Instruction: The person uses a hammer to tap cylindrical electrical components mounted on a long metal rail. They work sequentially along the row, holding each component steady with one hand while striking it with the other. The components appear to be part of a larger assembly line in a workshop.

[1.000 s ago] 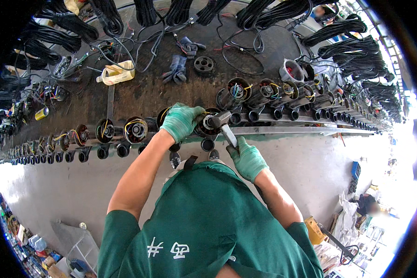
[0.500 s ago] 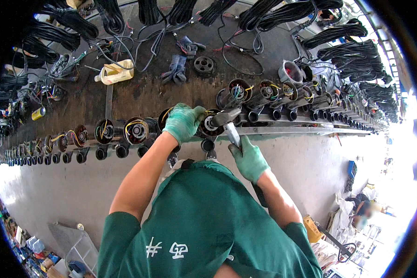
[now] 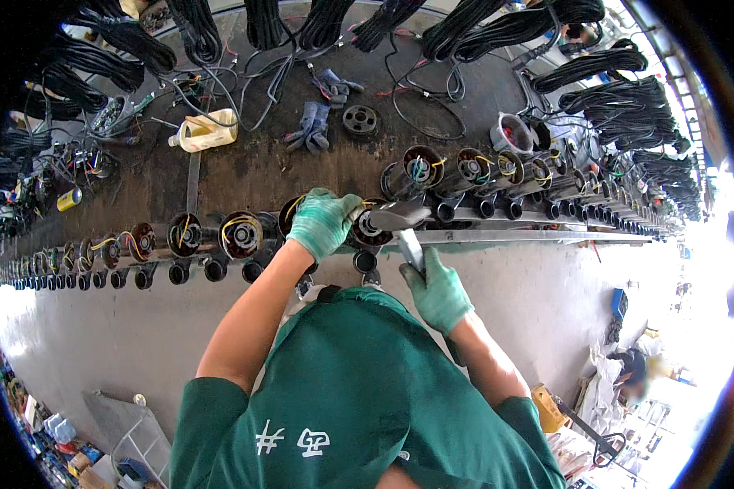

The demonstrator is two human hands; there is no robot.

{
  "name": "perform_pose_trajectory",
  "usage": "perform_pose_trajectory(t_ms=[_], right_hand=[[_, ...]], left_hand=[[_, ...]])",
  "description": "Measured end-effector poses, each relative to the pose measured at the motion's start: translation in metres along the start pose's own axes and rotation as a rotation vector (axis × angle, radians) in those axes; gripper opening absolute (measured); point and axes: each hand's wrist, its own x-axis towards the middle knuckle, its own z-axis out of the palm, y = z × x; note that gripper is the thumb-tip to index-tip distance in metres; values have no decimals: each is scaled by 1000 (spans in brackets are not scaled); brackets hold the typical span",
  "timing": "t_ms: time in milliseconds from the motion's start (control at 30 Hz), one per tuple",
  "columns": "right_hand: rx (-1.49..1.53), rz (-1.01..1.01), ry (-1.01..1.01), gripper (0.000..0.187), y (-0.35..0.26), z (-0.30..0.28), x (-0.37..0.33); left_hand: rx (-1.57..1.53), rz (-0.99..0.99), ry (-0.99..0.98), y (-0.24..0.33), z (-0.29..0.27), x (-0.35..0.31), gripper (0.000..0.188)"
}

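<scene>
In a green-coated glove, my right hand (image 3: 440,295) is closed round the handle of a hammer (image 3: 400,216). The hammer head lies over the face of an open cylindrical motor housing (image 3: 370,236), hiding part of it. At the left of that housing is my left hand (image 3: 324,224), also gloved, fingers curled together by its rim. What they hold, if anything, is hidden. Just left stands another motor housing (image 3: 240,235) with a yellow wire and copper-brown windings inside.
More housings line the edge of the dark worktable (image 3: 253,163) both ways. On it lie a cut-open yellowish jug (image 3: 206,130), grey gloves (image 3: 310,128), a round metal disc (image 3: 360,121) and a grey tub (image 3: 511,133). Bundled black cables (image 3: 620,106) ring the far side. Someone crouches at far right.
The hammer head has tilted and shifted slightly to the right over the housing, and my right hand has moved a little with it. My left hand stays nearly in place.
</scene>
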Motion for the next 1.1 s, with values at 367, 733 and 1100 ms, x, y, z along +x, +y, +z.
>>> perform_pose_trajectory(t_ms=[367, 733, 1100], right_hand=[[-174, 99, -135, 44, 24, 25, 24], [45, 123, -26, 35, 44, 38, 16], [134, 239, 326, 37, 195, -23, 15]], left_hand=[[5, -48, -86, 1, -8, 0, 19], [-34, -8, -69, 8, -10, 6, 15], [68, 91, 47, 56, -14, 19, 34]])
